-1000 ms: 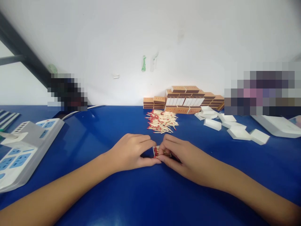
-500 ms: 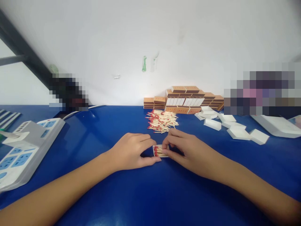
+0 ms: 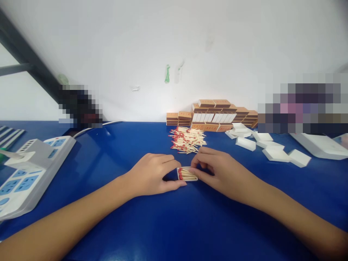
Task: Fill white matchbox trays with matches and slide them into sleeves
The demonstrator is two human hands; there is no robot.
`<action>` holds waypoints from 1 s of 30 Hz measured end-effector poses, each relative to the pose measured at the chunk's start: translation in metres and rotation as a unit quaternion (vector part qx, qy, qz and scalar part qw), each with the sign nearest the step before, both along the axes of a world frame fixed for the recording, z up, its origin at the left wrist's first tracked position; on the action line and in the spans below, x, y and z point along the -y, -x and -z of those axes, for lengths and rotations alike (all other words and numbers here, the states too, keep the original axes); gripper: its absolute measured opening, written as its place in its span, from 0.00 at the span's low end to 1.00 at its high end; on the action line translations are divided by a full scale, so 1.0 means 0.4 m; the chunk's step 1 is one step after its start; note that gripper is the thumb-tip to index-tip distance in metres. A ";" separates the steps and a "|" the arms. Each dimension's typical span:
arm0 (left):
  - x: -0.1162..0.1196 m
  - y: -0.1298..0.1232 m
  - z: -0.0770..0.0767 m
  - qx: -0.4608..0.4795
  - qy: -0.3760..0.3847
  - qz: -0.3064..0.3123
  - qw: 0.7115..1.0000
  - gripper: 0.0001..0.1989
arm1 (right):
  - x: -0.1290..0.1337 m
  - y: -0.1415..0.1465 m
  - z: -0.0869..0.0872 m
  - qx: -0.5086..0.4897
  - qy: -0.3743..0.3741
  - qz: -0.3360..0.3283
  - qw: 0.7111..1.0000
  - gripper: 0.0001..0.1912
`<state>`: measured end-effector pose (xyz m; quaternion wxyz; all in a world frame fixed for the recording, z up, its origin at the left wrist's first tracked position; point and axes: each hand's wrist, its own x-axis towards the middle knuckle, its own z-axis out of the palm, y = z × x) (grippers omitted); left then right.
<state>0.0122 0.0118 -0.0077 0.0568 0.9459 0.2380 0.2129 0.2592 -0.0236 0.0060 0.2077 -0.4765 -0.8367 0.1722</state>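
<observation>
A small white matchbox tray [image 3: 197, 179] lies on the blue tabletop, holding a layer of red-headed matches [image 3: 186, 174] with their heads to the left. My left hand [image 3: 152, 174] grips the tray's left end, thumb at the near side and forefinger at the far side. Over the tray's right end, my right hand [image 3: 214, 172] is closed, its thumb and fingertips drawn together against the matches. Whatever is between those fingertips is hidden. Just beyond the hands is a heap of loose matches [image 3: 187, 139].
Brown matchboxes [image 3: 214, 103] are stacked against the wall. Several white empty trays [image 3: 276, 154] are scattered on the right, near a larger white container [image 3: 320, 145]. At the left lies a power strip [image 3: 58, 148] with a plugged-in adapter and a white cable [image 3: 92, 129].
My right hand has shifted slightly right, uncovering more of the matches and the tray's near right corner. My left hand keeps its place on the tray.
</observation>
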 end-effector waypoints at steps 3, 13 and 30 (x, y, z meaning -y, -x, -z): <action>-0.002 0.003 0.000 0.005 -0.004 0.001 1.000 0.18 | -0.012 -0.011 -0.003 -0.008 -0.016 0.022 1.000 0.07; -0.002 0.000 -0.001 -0.001 0.012 -0.022 1.000 0.16 | -0.077 -0.056 0.046 0.021 -0.060 0.079 0.995 0.08; -0.004 -0.002 -0.005 0.003 0.030 -0.045 0.999 0.16 | -0.013 -0.008 0.004 0.023 -0.035 -0.032 0.999 0.06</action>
